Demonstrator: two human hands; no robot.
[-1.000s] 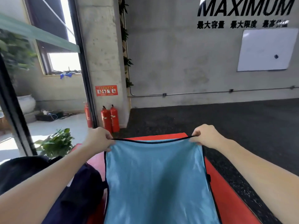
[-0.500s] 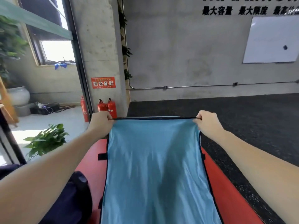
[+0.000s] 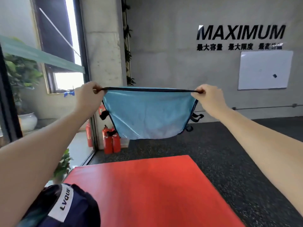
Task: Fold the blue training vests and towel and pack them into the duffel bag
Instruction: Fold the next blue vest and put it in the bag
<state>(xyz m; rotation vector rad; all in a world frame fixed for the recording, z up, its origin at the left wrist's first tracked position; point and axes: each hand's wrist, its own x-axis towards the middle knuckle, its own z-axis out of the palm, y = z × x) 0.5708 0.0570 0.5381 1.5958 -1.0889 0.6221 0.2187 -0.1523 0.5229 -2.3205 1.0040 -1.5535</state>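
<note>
A light blue training vest (image 3: pixel 148 114) with dark trim and black side straps hangs in the air in front of me, stretched out by its top edge. My left hand (image 3: pixel 87 95) pinches the top left corner and my right hand (image 3: pixel 207 98) pinches the top right corner, both held at arm's length above the red mat (image 3: pixel 147 185). The dark navy duffel bag (image 3: pixel 68 208), with a white label strap, sits at the mat's near left corner. No towel or second vest is in view.
Red fire extinguishers (image 3: pixel 111 141) stand by a concrete pillar (image 3: pixel 103 46) beyond the mat. A potted plant (image 3: pixel 63 166) sits left of the mat by a glass door. Dark speckled floor (image 3: pixel 229 153) surrounds the mat; a whiteboard (image 3: pixel 264 69) hangs on the far wall.
Both hands have lifted the vest off the mat and raised it high, so it now hangs free in the air. The bare mat shows beneath it.
</note>
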